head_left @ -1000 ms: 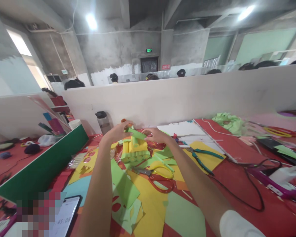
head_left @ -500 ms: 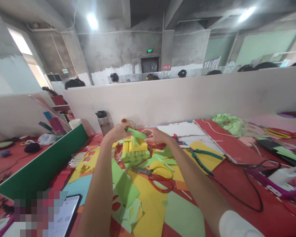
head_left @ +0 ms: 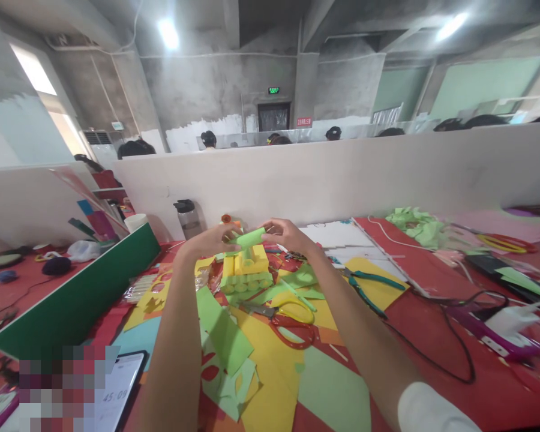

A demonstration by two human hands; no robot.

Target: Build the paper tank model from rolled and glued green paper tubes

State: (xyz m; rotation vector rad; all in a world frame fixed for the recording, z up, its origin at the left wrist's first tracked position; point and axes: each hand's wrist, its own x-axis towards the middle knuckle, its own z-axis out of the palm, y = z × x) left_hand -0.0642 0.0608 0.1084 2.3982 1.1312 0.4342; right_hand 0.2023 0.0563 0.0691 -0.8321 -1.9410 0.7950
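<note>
Between the fingertips of both hands is a rolled green paper tube (head_left: 251, 239), its right end tilted up. My left hand (head_left: 213, 239) grips the tube's left end, and my right hand (head_left: 288, 234) pinches the right end. Just below it stands a paper model shaped like a tank, with a yellow body (head_left: 259, 258) and a row of green paper rolls (head_left: 247, 284) along its base. Whether the tube touches the model's top I cannot tell. Scissors (head_left: 270, 311) with yellow and red handles lie in front of the model.
Green and yellow paper sheets (head_left: 270, 372) and scraps cover the red table. Teal-handled pliers (head_left: 378, 278) lie to the right, near a purple power strip (head_left: 481, 333) and its cable. A green board (head_left: 81, 282), a bottle (head_left: 188, 219) and a phone (head_left: 125, 384) are on the left.
The green tube has turned: its right end was lower and is now higher than the left. My right hand has risen slightly, while the model stays in place.
</note>
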